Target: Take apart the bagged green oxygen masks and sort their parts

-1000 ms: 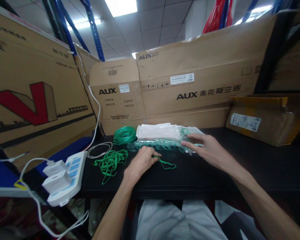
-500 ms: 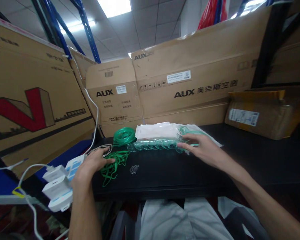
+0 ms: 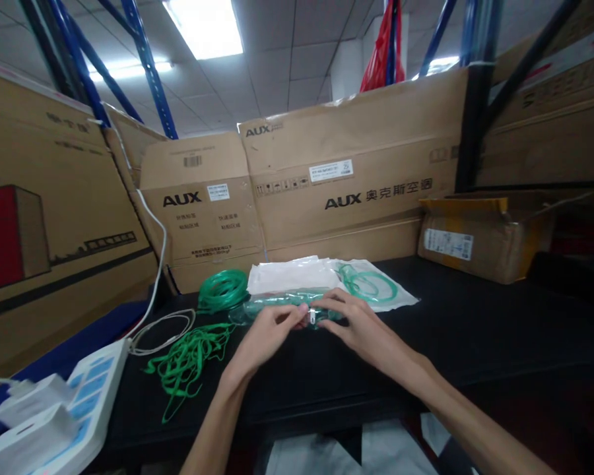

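Note:
My right hand (image 3: 359,323) is closed round a small clear green-tinted plastic piece (image 3: 321,316), above the front of the black table. My left hand (image 3: 277,330) meets it from the left, thumb and fingertips pinched together at the piece's edge. A small whitish bit (image 3: 313,315) shows between the two hands; what the left fingers pinch is too small to make out. Just behind the hands lies a row of nested clear green plastic cups (image 3: 262,303), partly hidden by them. Loose green elastic cords (image 3: 191,359) lie left of my left hand.
A coil of green tubing (image 3: 222,289) and white packets (image 3: 292,274) lie behind. Another packet holds green tubing (image 3: 371,284). At left are a thin pale cable loop (image 3: 165,333) and a power strip (image 3: 96,389). Cardboard (image 3: 327,224) walls the back; an open box (image 3: 470,244) stands right.
My left hand has left the green cords and come right to the middle. My right hand has drawn a clear piece nearer from the row's right end. The view has shifted.

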`<state>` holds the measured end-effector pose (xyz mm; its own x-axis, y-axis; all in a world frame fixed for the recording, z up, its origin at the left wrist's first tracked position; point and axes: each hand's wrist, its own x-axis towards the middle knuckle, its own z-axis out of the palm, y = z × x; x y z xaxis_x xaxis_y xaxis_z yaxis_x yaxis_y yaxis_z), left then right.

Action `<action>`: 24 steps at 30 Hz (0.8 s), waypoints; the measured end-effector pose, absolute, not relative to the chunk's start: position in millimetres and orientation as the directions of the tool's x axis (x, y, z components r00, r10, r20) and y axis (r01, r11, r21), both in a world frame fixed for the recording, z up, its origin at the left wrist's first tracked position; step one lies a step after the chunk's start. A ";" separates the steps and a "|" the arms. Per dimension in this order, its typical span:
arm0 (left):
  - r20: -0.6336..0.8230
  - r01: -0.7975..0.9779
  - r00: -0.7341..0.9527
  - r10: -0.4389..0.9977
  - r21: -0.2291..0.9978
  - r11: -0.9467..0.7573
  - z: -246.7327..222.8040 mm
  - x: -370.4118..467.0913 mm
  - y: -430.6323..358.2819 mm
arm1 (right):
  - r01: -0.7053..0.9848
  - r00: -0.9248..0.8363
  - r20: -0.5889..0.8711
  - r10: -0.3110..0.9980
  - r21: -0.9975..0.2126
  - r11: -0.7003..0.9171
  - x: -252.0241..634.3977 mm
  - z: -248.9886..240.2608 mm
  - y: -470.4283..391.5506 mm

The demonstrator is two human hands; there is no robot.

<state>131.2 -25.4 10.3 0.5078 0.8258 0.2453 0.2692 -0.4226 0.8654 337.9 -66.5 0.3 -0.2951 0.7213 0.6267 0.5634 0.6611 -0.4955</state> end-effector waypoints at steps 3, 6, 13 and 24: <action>0.205 0.180 0.495 0.844 0.926 -0.331 2.0 132.2 -18.0 | 0.565 -0.242 0.647 0.723 -0.512 0.647 338.0 -1.6 -62.0; 0.161 0.098 0.453 0.877 0.969 -0.228 3.6 130.5 -16.8 | 0.539 -0.161 0.619 0.768 -0.597 0.594 337.0 -2.5 -59.1; 0.191 0.051 0.357 0.915 0.974 -0.223 7.4 136.2 -21.9 | 0.279 -0.052 0.523 0.851 -0.810 0.515 326.2 -17.7 -49.5; 0.191 0.028 0.440 0.877 0.974 -0.227 8.4 134.3 -22.3 | 0.330 0.066 0.559 0.827 -0.794 0.510 324.5 -11.1 -55.2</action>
<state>134.3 -22.3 8.4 0.4404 0.8771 0.1915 0.0281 -0.2267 0.9736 324.5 -55.2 -11.1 0.0657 0.8267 0.5588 0.3302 0.5105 -0.7940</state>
